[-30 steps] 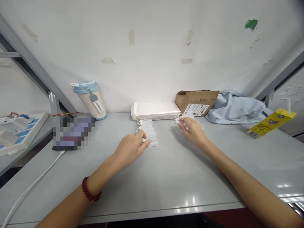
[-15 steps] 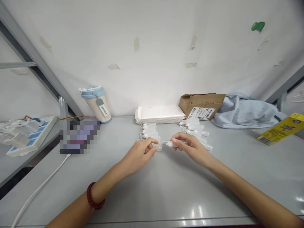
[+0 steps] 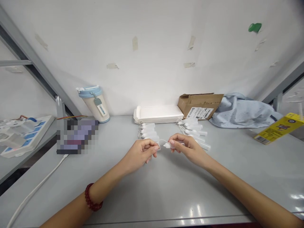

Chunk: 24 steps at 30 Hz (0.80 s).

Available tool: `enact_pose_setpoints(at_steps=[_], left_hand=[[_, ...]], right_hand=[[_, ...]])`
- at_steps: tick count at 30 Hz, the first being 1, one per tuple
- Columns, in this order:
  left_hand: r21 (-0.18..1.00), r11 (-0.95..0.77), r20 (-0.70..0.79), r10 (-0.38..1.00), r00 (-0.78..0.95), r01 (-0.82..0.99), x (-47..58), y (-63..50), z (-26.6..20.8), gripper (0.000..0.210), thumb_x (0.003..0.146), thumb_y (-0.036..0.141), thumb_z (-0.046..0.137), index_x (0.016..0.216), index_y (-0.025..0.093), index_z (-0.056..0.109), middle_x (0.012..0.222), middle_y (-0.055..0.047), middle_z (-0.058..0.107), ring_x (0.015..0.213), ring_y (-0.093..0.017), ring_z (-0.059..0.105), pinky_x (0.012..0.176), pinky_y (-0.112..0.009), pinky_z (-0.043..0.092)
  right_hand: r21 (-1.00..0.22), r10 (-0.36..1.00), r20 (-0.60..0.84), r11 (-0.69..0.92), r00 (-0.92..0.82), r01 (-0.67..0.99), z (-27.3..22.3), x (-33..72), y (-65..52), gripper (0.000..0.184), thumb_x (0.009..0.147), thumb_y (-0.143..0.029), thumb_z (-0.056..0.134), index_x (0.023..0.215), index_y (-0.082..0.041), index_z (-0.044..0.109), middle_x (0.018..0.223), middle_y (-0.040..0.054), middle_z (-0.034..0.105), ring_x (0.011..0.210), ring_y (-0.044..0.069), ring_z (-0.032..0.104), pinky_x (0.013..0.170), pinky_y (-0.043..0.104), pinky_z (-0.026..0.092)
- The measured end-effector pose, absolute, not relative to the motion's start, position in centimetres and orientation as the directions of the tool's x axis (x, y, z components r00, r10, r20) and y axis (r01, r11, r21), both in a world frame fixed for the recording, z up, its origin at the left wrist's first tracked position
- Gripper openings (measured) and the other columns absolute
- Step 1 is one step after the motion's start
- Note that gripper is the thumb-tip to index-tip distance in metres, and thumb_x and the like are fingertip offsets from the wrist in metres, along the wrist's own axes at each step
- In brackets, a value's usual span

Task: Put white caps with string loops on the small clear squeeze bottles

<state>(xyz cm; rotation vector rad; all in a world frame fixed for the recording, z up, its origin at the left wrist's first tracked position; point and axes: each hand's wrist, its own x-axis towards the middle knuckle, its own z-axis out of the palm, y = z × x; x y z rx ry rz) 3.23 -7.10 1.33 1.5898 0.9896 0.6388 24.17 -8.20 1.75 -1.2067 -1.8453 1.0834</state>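
1. Left hand (image 3: 142, 153): fingers curled in, thumb and forefinger pinched on a small white cap piece (image 3: 158, 147) just above the grey table (image 3: 152, 190). A dark red bead bracelet (image 3: 91, 199) sits on that wrist.
2. Right hand (image 3: 187, 148): fingers bent, thumb and forefinger gripping a small white plastic vial (image 3: 169, 145) by its near end, tip pointing at the left hand.
3. Vial and cap piece sit between the 2 hands at table centre, almost touching; a thin white loop (image 3: 162, 141) arcs over the gap. Whether the 2 parts are joined cannot be told.
4. Behind the left hand: a short row of white capped pieces (image 3: 147, 130), lying close together on the table.
5. Behind the right hand: a second row of clear vials (image 3: 196, 129), fanned out toward the right.
6. Against the back wall: a stack of white trays (image 3: 158, 113), touching the near ends of both rows or nearly so.
7. Right of the trays: an open cardboard box (image 3: 199, 103) with a printed label, then a crumpled pale blue cloth (image 3: 242, 110).
8. Far right: a yellow carton (image 3: 277, 128), tilted.
9. Left side: a blue-lidded tumbler (image 3: 93, 103) leaning at the wall, a white cable (image 3: 35, 190) running to the table edge, a power strip (image 3: 22, 134) on the neighbouring surface.
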Motion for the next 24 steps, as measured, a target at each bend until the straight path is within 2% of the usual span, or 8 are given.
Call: enact_pose_setpoints(at_steps=[8,16,24], left_hand=[[0.980,-0.017,-0.090,0.852,0.516,0.198,3.18,-7.12,1.22,0.026,0.082,0.039,0.050,0.083,0.014,0.059,0.069,0.000,0.056,0.046,-0.005,0.037,0.045,-0.021,0.029],[0.976,-0.007,-0.107,0.854,0.509,0.218,3.20,-7.18,1.46,0.029,0.082,0.042,0.050,0.082,0.014,0.057,0.069,0.000,0.054,0.047,-0.005,0.036,0.046,-0.021,0.028],[0.977,0.005,-0.115,0.854,0.508,0.212,3.11,-7.10,1.39,0.026,0.083,0.039,0.051,0.081,0.015,0.059,0.068,0.001,0.054,0.047,-0.004,0.036,0.047,-0.021,0.028]], right_hand=[[-0.897,0.929,0.085,0.229,-0.360,0.379,1.63,24.14,-8.19,0.030,0.088,-0.045,0.044,0.082,-0.019,0.056,0.069,0.0004,0.059,0.060,0.012,0.046,0.058,0.026,0.038],[-0.888,0.930,0.085,0.234,-0.358,0.396,1.75,24.04,-8.29,0.030,0.088,-0.045,0.043,0.081,-0.019,0.057,0.069,0.0005,0.059,0.060,0.012,0.049,0.056,0.025,0.038],[-0.891,0.928,0.071,0.224,-0.367,0.396,1.68,23.97,-8.34,0.028,0.088,-0.043,0.043,0.083,-0.020,0.057,0.067,-0.0010,0.057,0.056,0.011,0.043,0.052,0.024,0.033]])
